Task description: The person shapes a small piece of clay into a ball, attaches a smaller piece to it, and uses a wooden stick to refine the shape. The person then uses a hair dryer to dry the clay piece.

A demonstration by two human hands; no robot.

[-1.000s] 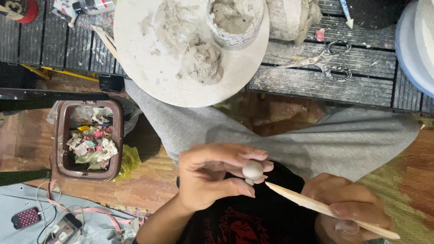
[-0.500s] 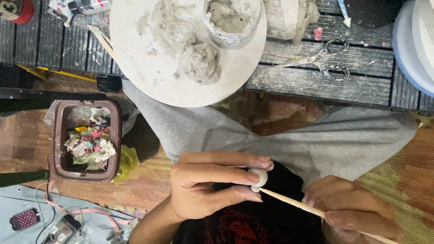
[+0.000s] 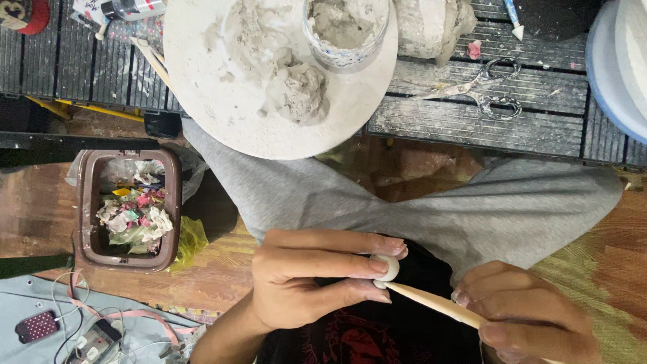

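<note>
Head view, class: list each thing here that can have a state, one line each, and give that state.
Left hand: closed around a small white ball.
Right hand: gripping a wooden stick, tip against the ball.
Scissors: lying flat on the dark table, blades shut.
Cup: upright, holding grey clay.
Round board: smeared, clay lumps on it.
Brown bin: open, scraps inside.

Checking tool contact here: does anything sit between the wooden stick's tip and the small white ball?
Nothing visible does. The left hand pinches the small white ball, and the wooden stick held by the right hand meets the ball's lower edge directly.
</note>
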